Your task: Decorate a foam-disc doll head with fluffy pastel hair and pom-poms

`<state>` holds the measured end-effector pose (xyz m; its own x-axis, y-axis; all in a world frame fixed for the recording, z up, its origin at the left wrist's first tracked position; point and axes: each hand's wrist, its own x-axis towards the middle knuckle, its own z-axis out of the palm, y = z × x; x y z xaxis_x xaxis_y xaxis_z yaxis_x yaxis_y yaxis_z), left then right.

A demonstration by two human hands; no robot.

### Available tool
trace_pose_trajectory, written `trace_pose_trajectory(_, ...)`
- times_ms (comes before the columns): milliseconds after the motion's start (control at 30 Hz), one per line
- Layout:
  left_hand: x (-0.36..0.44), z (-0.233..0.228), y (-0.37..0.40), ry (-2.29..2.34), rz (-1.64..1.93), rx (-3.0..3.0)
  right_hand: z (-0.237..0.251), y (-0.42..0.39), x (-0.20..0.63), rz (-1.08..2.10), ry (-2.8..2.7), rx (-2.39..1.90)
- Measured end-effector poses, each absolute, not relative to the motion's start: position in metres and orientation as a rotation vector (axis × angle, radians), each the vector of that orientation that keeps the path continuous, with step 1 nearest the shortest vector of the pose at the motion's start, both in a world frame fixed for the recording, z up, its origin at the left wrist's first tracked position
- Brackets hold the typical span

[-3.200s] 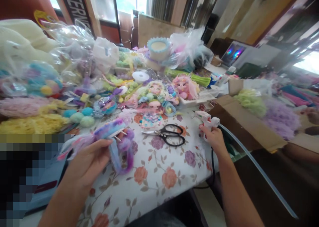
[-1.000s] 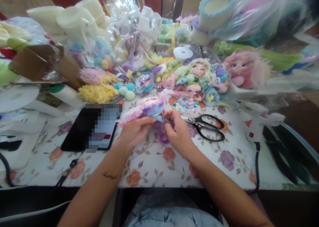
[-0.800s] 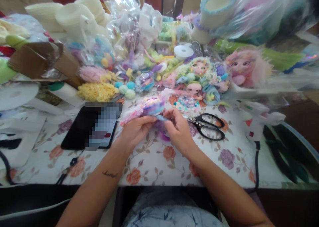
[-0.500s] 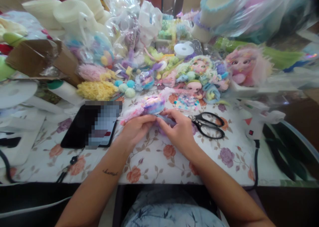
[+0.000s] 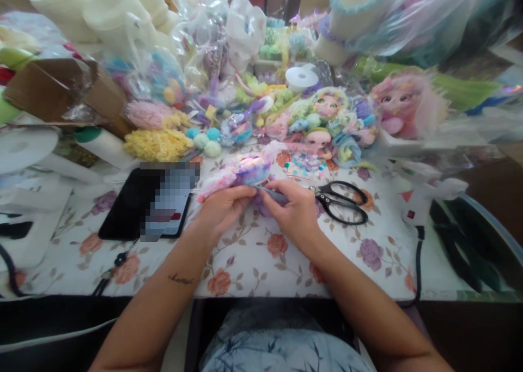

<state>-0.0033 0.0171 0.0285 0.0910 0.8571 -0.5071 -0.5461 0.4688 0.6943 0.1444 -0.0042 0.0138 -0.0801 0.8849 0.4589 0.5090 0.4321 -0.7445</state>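
My left hand is closed, thumb and fingers pinching one end of a thin blue-grey strip of fabric. From the other side my right hand grips the same strip, its fingertips close to those of the left. Just beyond the fingers lies a soft, fluffy pink, purple and blue bundle, whose kind I cannot make out; the left hand partly covers its near edge. Black-handled scissors rest to the right of my right hand. A small pile of shiny sequins or beads lies behind them.
A phone lies left of my hands on the flowered tablecloth. Doll heads, pompoms and yellow yarn crowd the back. A white glue gun with a black cord is at the right.
My right fingertips have shifted slightly right, away from the left ones, and more of the blue-grey strip shows between the hands. The whole view has tilted a little.
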Motion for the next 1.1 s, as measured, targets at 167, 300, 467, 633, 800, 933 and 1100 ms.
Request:
trace_pose_trajectory(167,-0.0064,0.0272,0.0174,1.026,1.051,0.348,0.0180,-0.0034,0.1443,0.553,-1.650,-1.200)
trace_pose_trajectory(300,-0.0080,0.0261,0.0171,0.947,1.101,0.351,0.0215,-0.0043,0.1441,0.551,-1.632,-1.184)
trace_pose_trajectory(467,-0.0074,0.0274,0.0169,0.943,1.069,0.342,0.0221,-0.0055,0.1433,0.526,-1.632,-1.174)
trace_pose_trajectory(633,-0.0094,0.0263,0.0163,0.959,0.987,0.367,0.0214,-0.0052,0.1436,0.497,-1.604,-1.145)
trace_pose_trajectory(800,-0.0112,0.0229,0.0161,0.935,0.998,0.366,0.0204,-0.0060,0.1440,0.497,-1.592,-1.143)
trace_pose_trajectory(933,-0.0110,0.0231,0.0167,0.943,1.011,0.354,0.0196,-0.0060,0.1437,0.470,-1.593,-1.124)
trace_pose_trajectory(1100,-0.0097,0.0254,0.0165,0.960,1.014,0.357,0.0180,-0.0050,0.1433,0.472,-1.583,-1.093)
